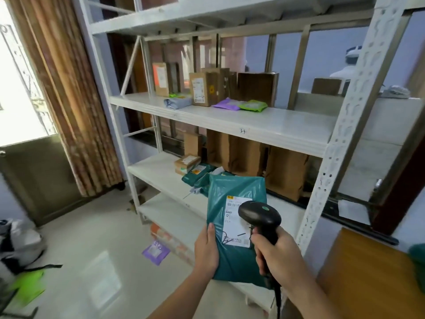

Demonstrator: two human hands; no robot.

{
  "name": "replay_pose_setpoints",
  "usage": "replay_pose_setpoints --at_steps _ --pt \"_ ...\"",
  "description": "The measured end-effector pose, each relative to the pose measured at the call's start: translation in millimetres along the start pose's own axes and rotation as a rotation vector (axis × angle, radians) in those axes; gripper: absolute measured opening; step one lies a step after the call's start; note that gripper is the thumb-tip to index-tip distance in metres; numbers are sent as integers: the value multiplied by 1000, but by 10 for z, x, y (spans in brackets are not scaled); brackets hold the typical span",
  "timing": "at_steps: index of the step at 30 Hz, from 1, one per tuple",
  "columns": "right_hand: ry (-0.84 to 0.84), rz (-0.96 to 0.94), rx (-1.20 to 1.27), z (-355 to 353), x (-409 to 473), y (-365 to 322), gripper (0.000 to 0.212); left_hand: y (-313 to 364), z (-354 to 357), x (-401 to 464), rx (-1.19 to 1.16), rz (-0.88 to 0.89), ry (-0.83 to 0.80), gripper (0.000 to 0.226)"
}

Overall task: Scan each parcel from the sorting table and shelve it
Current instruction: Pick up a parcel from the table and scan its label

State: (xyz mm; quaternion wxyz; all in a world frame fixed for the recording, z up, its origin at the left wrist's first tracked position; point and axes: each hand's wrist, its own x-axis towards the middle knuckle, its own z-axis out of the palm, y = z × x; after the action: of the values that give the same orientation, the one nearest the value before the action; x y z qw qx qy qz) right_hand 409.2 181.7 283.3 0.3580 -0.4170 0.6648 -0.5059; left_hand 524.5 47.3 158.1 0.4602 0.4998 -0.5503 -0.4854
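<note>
Teal parcel low centre, held up in front of the shelf, long axis running bottom to top of the frame and its label facing the camera. White shelf fills the middle with boxes and bags, pale floor at lower left, wooden desk at lower right. Left hand grips the parcel's left edge, thumb across its front; right hand is wrapped round the black scanner, head aimed at the label.
</note>
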Motion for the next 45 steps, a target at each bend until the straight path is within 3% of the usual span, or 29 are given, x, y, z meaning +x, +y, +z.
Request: replay_pose_setpoints --at_steps 17,23,30,45 --pt "-228 -8 -41 975 1674 -304 6 -148 -644 1504 -53 -49 278 25" --pt "-291 -20 -66 1572 2227 -403 9 -450 -1078 2182 2 -95 363 41" --pt "-340 -29 -35 2524 2962 -616 7 -445 -1853 3056 -40 -58 412 20" --pt "-336 19 -7 4105 4657 -945 5 -793 -2963 5292 -7 -91 427 25"
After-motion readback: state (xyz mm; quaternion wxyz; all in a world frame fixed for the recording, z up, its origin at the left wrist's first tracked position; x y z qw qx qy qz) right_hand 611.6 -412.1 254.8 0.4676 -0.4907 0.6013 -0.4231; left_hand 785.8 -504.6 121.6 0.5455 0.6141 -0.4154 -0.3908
